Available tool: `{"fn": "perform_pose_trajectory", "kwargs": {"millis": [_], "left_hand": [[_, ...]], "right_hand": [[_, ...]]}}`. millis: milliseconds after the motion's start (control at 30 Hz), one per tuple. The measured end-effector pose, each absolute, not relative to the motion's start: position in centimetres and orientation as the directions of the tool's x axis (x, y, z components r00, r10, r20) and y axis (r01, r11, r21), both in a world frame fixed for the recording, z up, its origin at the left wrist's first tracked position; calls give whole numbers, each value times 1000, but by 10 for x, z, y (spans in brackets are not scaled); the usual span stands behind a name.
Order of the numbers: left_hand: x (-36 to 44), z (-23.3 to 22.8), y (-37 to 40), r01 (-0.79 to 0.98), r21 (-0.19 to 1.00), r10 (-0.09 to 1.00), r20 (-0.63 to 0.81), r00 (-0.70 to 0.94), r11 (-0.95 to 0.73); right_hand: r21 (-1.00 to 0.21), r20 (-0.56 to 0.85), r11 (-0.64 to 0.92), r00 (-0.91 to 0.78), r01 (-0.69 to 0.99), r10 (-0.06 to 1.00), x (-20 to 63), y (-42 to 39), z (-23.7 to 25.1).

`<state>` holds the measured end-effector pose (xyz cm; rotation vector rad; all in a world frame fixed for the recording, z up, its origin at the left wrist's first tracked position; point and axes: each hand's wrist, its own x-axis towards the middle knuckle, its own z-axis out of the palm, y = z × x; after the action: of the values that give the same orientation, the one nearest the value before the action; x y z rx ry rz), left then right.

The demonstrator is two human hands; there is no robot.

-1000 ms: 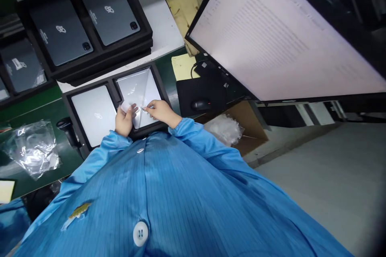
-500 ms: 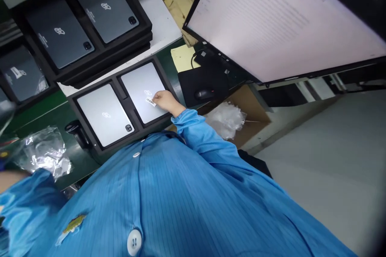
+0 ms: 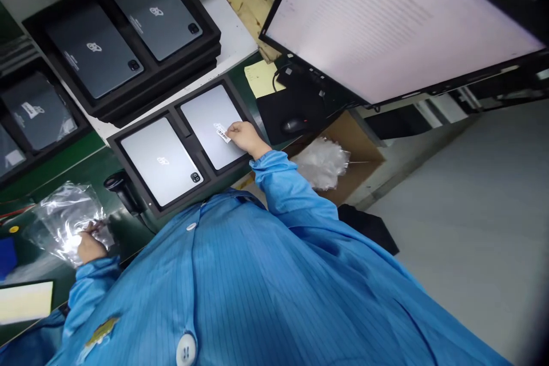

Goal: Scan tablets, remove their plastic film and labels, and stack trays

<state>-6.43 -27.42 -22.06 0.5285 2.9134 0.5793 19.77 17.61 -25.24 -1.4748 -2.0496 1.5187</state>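
My right hand (image 3: 246, 138) pinches a small white barcode label (image 3: 223, 135) over the back of a silver tablet (image 3: 210, 126). That tablet lies in the right recess of a black foam tray (image 3: 189, 136). In the left recess lies another silver tablet (image 3: 156, 154), its camera corner toward me. My left hand (image 3: 91, 246) is at the left, its fingers closed on a clear plastic bag (image 3: 71, 211) in a crumpled heap on the green table. A black handheld scanner (image 3: 122, 189) stands between the bags and the tray.
Stacked black trays (image 3: 150, 77) with dark tablets stand behind, and another tray (image 3: 38, 151) is at the left. To the right are a monitor (image 3: 364, 23), a mouse (image 3: 295, 125), yellow paper (image 3: 261, 78) and a cardboard box (image 3: 364, 160) of plastic bags.
My left hand has come from the left edge onto the plastic bags. My right hand still holds the label over the right tablet. The whole view has shifted slightly.
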Motion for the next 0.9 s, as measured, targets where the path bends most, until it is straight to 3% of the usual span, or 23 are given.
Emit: {"fn": "perform_pose_trajectory", "kwargs": {"millis": [67, 100, 167, 200, 233, 267, 333, 367, 500, 733, 900], "left_hand": [[-66, -212, -240, 299, 495, 292, 92, -952, 816], [-64, -208, -215, 326, 535, 311, 122, -943, 779], [-50, -204, -152, 479, 597, 539, 91, -837, 644], [-37, -203, -115, 555, 637, 689, 51, -723, 535], [-23, -204, -76, 650, 679, 883, 5, -470, 342], [-6, -206, -36, 699, 703, 983, -2, -183, 132], [27, -212, 38, 690, 709, 979, -1, 204, -144], [41, -216, 69, 696, 695, 959, -31, 282, -181], [71, -234, 136, 824, 549, 952, -156, 264, -139], [71, -242, 148, 889, 349, 942, -45, 333, -298], [75, -229, 159, 897, 351, 953, -41, 300, -268]], "right_hand": [[-846, -369, -101, -439, 523, 819, 203, 171, -254], [-864, -359, -135, -405, 486, 841, 208, 169, -254], [-895, -313, -172, -306, 411, 899, 221, 168, -254], [-908, -284, -176, -249, 380, 926, 230, 169, -254], [-918, -259, -178, -197, 353, 946, 239, 171, -253], [-925, -245, -182, -157, 333, 957, 248, 173, -251], [-929, -248, -200, -121, 311, 961, 265, 180, -245], [-929, -254, -208, -120, 307, 960, 272, 183, -242], [-932, -235, -177, -155, 315, 960, 295, 195, -230], [-930, -236, -153, -223, 335, 946, 298, 215, -231], [-871, -323, -167, -283, 462, 903, 274, 233, -236]]}}
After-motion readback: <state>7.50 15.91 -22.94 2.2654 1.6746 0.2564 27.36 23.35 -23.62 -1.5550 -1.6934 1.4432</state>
